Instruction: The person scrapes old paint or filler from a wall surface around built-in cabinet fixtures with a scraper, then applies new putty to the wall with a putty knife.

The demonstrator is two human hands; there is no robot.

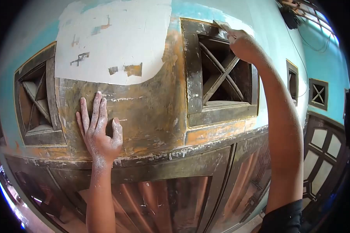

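Observation:
My left hand [101, 132] lies with spread fingers against the bare, brownish part of the wall [151, 112], white dust on its skin. Higher up and to the right, my right hand [243, 44] is closed around a scraper [222, 26]. The scraper's flat blade meets the wall at the top edge of a dark wooden vent frame [191, 73] with crossed bars. Above my left hand, a white coated patch [116, 46] covers the wall, with a few darker spots showing through.
A second crossed-bar vent frame [39, 97] is at the left. Below runs a paint-spotted wooden ledge [167, 155] over dark-framed glass panes [151, 202]. Farther right are a small vent [318, 93], a panelled door [319, 155] and hanging cables [319, 48].

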